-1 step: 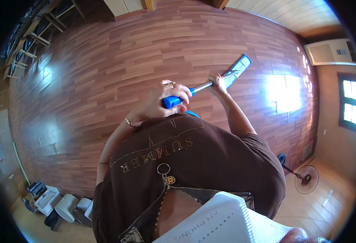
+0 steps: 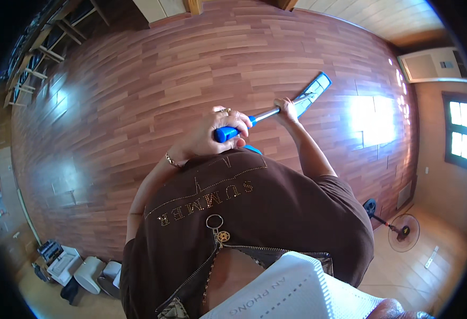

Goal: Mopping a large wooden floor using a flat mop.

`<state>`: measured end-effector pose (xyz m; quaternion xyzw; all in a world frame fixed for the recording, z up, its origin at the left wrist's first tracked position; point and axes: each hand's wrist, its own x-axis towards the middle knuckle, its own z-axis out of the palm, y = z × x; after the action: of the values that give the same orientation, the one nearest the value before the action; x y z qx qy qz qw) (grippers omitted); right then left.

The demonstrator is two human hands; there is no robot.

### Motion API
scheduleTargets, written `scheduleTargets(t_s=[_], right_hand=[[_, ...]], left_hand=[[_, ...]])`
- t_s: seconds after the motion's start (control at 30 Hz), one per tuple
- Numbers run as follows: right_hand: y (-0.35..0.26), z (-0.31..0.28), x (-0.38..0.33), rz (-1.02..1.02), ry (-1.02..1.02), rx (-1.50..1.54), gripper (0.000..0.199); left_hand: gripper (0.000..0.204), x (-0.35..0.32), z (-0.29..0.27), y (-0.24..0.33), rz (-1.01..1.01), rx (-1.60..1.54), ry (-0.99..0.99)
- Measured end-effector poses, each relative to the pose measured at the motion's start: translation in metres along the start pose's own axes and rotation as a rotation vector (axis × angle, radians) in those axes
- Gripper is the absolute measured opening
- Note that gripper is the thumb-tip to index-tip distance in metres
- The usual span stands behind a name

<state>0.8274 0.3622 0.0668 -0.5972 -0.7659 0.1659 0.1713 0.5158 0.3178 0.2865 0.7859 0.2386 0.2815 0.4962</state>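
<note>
Holding mop [image 2: 268,114] slantwise in front of brown shirt [image 2: 297,196], over wood floor [image 2: 153,95]. Gripping blue handle [image 2: 226,134] with curled left hand [image 2: 213,123]; metal pole [image 2: 263,116], near flat head [image 2: 317,90], with closed right hand [image 2: 286,110]. Cannot tell whether touching floor.

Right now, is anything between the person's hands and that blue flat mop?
Nothing visible is: the left hand is wrapped around the blue handle, and the right hand grips the metal pole of the flat mop.
</note>
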Motion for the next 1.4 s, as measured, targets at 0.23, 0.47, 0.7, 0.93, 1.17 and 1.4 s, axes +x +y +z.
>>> scheduleTargets(t_s=[0.23,0.47,0.7,0.93,1.17,1.4], right_hand=[[-0.037,0.02,-0.031,0.045,0.031,0.025,0.006],[-0.117,0.036,-0.076,0.024,0.205,0.058,0.017],[-0.221,0.044,-0.073,-0.121,0.098,0.238,0.01],[-0.294,0.046,-0.033,-0.469,-0.095,0.338,0.009],[-0.35,0.095,0.023,-0.71,-0.18,0.478,0.025],[-0.411,0.148,0.115,-0.906,-0.122,0.493,0.027]], left_hand=[[0.017,-0.036,-0.013,0.014,-0.046,-0.026,0.003],[0.019,-0.095,-0.043,0.05,-0.082,-0.13,-0.111],[0.013,-0.167,-0.084,0.101,0.025,-0.056,-0.071],[0.011,-0.222,-0.101,0.143,0.052,0.13,0.144],[0.013,-0.266,-0.095,0.17,-0.143,0.324,0.335],[0.013,-0.275,-0.105,0.151,-0.436,0.475,0.638]])
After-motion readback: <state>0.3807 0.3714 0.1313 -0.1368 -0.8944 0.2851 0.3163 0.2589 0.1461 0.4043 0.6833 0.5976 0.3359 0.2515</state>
